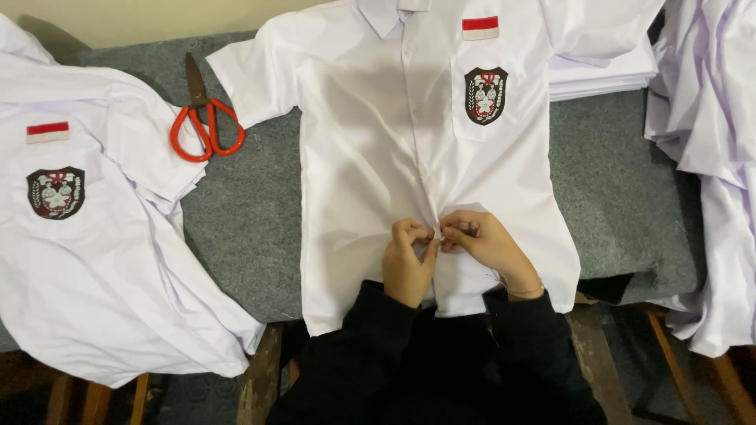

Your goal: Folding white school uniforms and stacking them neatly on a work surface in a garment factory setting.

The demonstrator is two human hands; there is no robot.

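At the centre of the frame we see a white short-sleeved shirt [394, 149] laid flat, front up, on a grey felt-covered counter [244, 228], its collar toward the top edge. Our left hand [408, 264] and right hand [484, 242] meet at the lower part of the button placket, just below the middle of the frame. Each grip is closed, fingers curled and pinching the shirt's front edges where the two sides come together; the fingertips of both hands touch or nearly touch. Both arms wear dark sleeves, and a thin bracelet [524, 291] circles the right wrist.

The shirt carries one red-and-white flag patch [480, 27] above one dark shield-shaped badge [485, 95] on its chest pocket.

We count one pair of orange-handled scissors [203, 122] in the upper left, blades shut, lying on the felt and touching the sleeve of a second white shirt [94, 260] that fills the left side and bears the same patch and badge. One stack of folded white cloth [606, 71] sits at the upper right, and more loose white shirts [709, 173] hang along the right edge.
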